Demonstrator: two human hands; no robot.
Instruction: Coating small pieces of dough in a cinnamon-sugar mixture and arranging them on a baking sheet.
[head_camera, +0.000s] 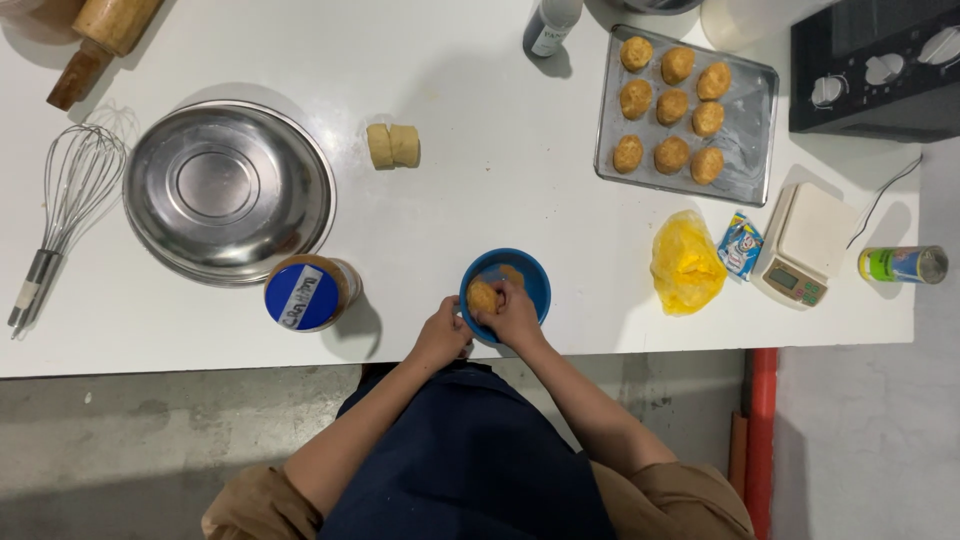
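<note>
- A baking workspace, likely a small kitchen or production room.
- White worktable (500, 200) with a tray of dough balls (745, 150), steel mixing bowl (228, 190), whisk (70, 210), rolling pin (100, 35), digital scale (805, 245).
- Black countertop oven (875, 70); bare concrete floor (150, 440).

Bright, even overhead light floods the white table (480, 200), and short soft shadows fall toward the near edge under the jar (305, 293) and beside the steel bowl (228, 190). Broad soft glare sits on the bowl's base and on the baking tray (745, 140), nothing blown out. Focus is sharp mid-frame, with slight softness and wide-angle bending at the corners, and the floor below sits dimmer.
</note>
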